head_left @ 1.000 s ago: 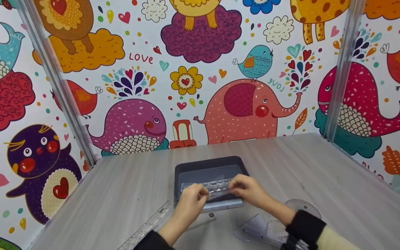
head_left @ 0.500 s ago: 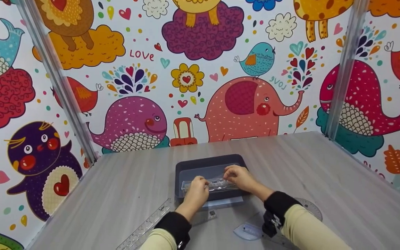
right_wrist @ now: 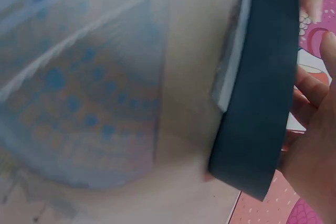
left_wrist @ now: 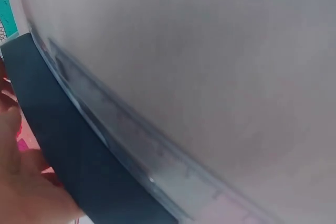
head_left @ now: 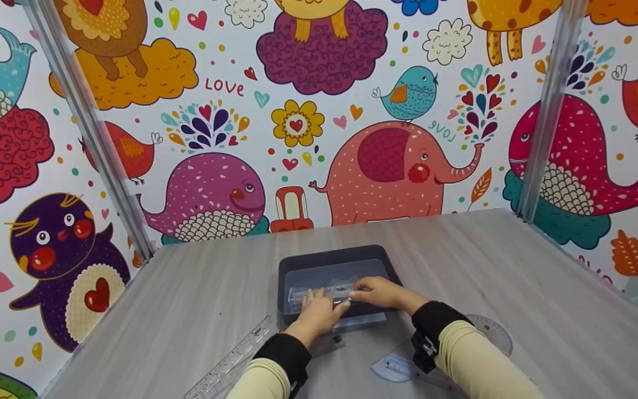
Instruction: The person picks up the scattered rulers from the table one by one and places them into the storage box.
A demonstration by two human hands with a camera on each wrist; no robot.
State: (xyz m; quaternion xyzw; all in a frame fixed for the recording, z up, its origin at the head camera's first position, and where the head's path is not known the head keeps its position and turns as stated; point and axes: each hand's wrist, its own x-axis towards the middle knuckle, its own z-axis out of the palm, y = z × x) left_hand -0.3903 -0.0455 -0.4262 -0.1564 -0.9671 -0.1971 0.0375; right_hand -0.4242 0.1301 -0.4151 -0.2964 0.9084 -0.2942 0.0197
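The clear plastic case lies inside the dark tray, near its front edge. The tray sits in the middle of the grey table. The left hand rests on the left end of the case with its fingers stretched out flat. The right hand touches the right end, and its fingers look bent over the case, but I cannot tell if it is really gripping. A long clear ruler lies on the table to the left. A round clear protractor lies to the right, near the right sleeve.
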